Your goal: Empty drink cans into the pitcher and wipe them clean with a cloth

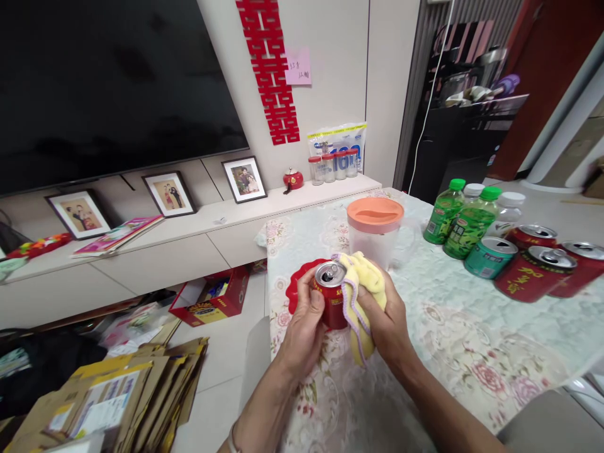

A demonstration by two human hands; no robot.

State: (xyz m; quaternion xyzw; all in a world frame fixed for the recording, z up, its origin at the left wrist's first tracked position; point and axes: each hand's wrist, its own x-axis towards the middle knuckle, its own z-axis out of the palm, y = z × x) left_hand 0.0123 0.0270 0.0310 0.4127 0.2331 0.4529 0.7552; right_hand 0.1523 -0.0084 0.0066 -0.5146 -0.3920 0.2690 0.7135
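A red drink can (pixel 334 308) with its top opened is held upright over the table's near left part. My left hand (pixel 304 321) is wrapped round its left side, the thumb across the front. Bunched in my right hand (pixel 389 314) is a yellow cloth (pixel 361 283) with a purple edge, pressed against the can's right side. Part of the cloth hangs below my fingers. Behind the can, partly hidden, sits a red scalloped dish (pixel 296 286). A clear pitcher with an orange lid (pixel 375 212) stands just beyond my right hand.
Several red cans (pixel 535 274), a teal can (pixel 491 257) and green-labelled bottles (pixel 472 223) stand at the right of the flowered tablecloth (pixel 472 340). Flattened cardboard (pixel 117 390) and a red box (pixel 212 299) lie on the floor at left. A TV cabinet (pixel 189 236) runs behind.
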